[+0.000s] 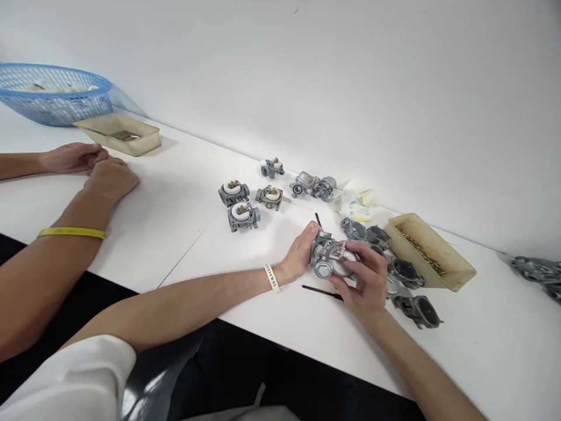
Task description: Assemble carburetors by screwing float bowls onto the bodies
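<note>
Between my two hands is a grey metal carburetor (323, 257) with a rounded silver bowl (344, 261), held just above the white table. My left hand (300, 252) grips its left side, fingers mostly hidden behind the body. On the bowl side, my right hand (366, 278) is closed around it, thumb below and fingers on top. A black screwdriver (322, 292) lies on the table under the carburetor, partly hidden by my right hand. Behind my right hand, several carburetor bodies (405, 270) with dark round openings are grouped together.
Several opened carburetors with white floats (241, 213) stand left of my hands. At the back are assembled carburetors (307, 182) and a plastic bag (357, 204). A tray (460, 273) holds small brass parts. At left are another person's hands (111, 178), a second tray (151, 140) and a blue basket (103, 88).
</note>
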A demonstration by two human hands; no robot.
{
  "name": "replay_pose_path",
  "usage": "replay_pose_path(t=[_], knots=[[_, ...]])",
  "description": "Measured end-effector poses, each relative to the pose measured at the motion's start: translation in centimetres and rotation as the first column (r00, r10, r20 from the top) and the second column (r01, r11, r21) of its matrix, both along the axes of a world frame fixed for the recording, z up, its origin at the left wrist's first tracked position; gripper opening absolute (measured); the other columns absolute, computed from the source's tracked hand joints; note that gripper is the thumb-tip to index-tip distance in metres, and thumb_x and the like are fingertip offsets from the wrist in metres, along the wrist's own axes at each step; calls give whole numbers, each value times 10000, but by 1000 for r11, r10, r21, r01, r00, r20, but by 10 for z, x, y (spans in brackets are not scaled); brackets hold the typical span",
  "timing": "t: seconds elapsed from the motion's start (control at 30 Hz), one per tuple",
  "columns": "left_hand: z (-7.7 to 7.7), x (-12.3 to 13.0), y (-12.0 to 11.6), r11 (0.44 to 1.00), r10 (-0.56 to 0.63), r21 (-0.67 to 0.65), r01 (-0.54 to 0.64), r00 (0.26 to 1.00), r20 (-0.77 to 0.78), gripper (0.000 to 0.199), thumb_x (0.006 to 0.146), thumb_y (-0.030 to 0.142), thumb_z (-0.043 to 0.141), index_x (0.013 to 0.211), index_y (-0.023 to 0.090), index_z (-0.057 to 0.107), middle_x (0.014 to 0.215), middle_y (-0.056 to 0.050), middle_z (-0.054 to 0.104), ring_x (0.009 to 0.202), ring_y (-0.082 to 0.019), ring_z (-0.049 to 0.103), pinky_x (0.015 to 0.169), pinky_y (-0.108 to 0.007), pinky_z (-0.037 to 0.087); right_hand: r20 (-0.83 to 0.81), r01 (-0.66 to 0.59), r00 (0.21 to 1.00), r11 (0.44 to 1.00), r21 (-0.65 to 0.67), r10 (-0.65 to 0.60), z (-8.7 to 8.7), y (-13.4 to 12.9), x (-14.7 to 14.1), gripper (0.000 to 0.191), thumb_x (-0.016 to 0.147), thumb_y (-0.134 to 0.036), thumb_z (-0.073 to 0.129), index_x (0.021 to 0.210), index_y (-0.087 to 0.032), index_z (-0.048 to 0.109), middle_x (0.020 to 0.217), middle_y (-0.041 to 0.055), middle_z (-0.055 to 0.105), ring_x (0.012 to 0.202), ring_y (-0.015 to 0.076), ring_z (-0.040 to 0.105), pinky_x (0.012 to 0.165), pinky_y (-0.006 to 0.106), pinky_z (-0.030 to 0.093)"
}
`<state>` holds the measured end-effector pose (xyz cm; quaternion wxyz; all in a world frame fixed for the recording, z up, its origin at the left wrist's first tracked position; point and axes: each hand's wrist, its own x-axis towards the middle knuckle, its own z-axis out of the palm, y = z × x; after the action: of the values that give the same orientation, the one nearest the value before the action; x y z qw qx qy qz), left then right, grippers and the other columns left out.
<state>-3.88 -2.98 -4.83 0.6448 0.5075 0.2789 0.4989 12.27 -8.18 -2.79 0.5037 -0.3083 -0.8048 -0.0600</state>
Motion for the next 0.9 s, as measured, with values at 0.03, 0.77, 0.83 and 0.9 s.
replay_pose_path(t=[0.03,0.77,0.83,0.9], knots=[[0,0,-2,999,25,47,-25,1000,4,409,1034,555,341,930,187,485,841,7,474,791,-144,453,801,-299,418,6,-12,1000,1000,21,12,-1,1,0,402,813,-139,761,1144,-255,565,1248,97,532,1162,247,619,928,484,609],[9,-6,-5,945,-305,103,311,950,-70,601,942,771,320,1133,220,461,944,-35,560,839,-185,520,804,-313,422,155,-60,987,996,69,49,8,3,14,333,889,-226,688,1194,-251,558,1202,115,569,1143,266,638,880,485,622],[12,-9,-5,926,-337,145,348,937,-96,654,919,798,345,1202,218,454,1001,-53,564,857,-188,531,787,-305,431,147,-35,989,997,75,24,8,2,13,316,898,-251,683,1186,-254,553,1191,111,571,1123,255,639,866,463,618],[15,-10,-4,905,-362,201,374,927,-97,741,862,844,398,1240,209,456,1058,-75,553,899,-200,540,791,-304,448,137,-12,991,997,81,1,7,1,13,333,895,-266,691,1192,-246,544,1188,112,571,1107,246,635,844,438,612]])
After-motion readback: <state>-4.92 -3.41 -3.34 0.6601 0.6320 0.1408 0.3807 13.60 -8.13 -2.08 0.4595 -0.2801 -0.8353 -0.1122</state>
